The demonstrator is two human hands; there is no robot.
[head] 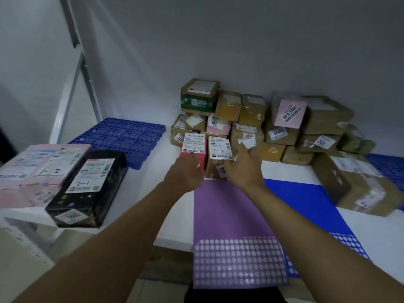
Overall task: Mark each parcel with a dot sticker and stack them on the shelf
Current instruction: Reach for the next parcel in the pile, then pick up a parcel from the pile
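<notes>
Both hands are extended toward two small parcels standing side by side at the front of the parcel heap on the white table (371,226). The left hand (185,171) reaches the small red cardboard box with a white shipping label (193,147), fingers loosely spread and apparently just meeting its lower left face; whether they have closed on it cannot be told through the blur. The right hand (244,167) is spread wide at the right side of the small brown cardboard box with a white shipping label (218,154), touching or nearly so. Both boxes stand at the far edge of the purple sheet of dot stickers (236,237), which lies flat on the table with its near part hanging over the edge toward the person. Behind them sits the heap of brown taped cardboard parcels (284,127) against the grey wall. Judgement: these boxes look small, stiff and light; each should lift easily in one hand. The taped and labelled faces are probably slick, so hold should be taken across opposite side walls, thumb against fingers, not on the label. The cardboard should tolerate firm pressure; contents unknown. To the left, a black oblong parcel with a white label (87,189) lies beside a flat pink parcel (32,167).
</notes>
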